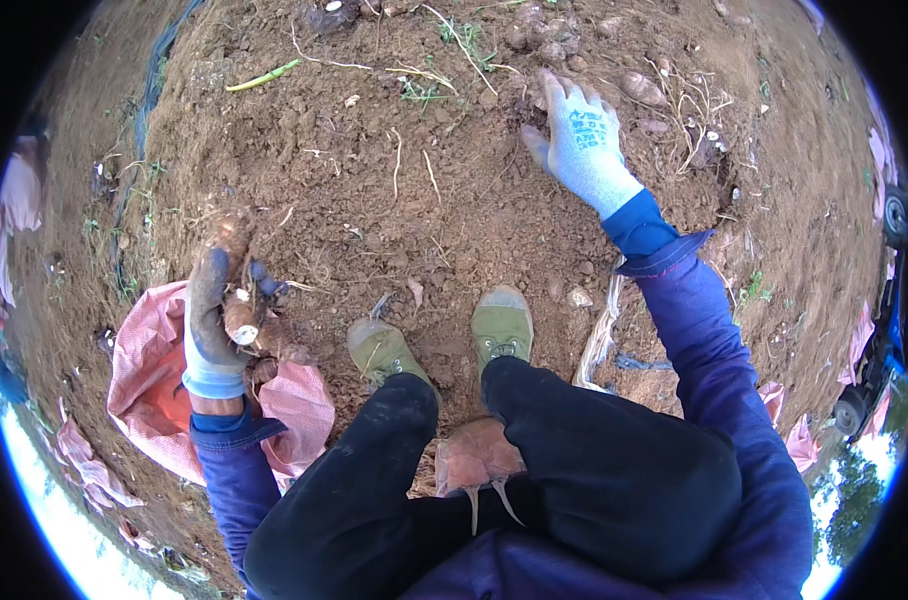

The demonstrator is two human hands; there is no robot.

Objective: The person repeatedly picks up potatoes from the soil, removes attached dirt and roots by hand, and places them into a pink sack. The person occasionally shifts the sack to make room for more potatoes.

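My left hand (pixel 210 325), in a dirt-stained grey and light blue glove, is closed around a brown, soil-covered tuber (pixel 236 232). It holds this at the opening of a pink woven sack (pixel 139 350). Another tuber piece (pixel 241 315) with a pale cut end shows beside the fingers; whether it belongs to the same root I cannot tell. Farther off to the right, my right hand (pixel 579 135) wears a white and light blue glove. Its thumb stands apart from the fingers, whose tips touch the loose soil beside several dug-up tubers (pixel 642 88).
Another tuber cluster (pixel 549 38) lies at the far edge, with thin roots (pixel 689 120) to its right. My green shoes (pixel 502 325) stand on bare brown soil. A whitish plastic strip (pixel 602 335) lies right of them. A blue wheeled vehicle (pixel 884 330) stands at the far right.
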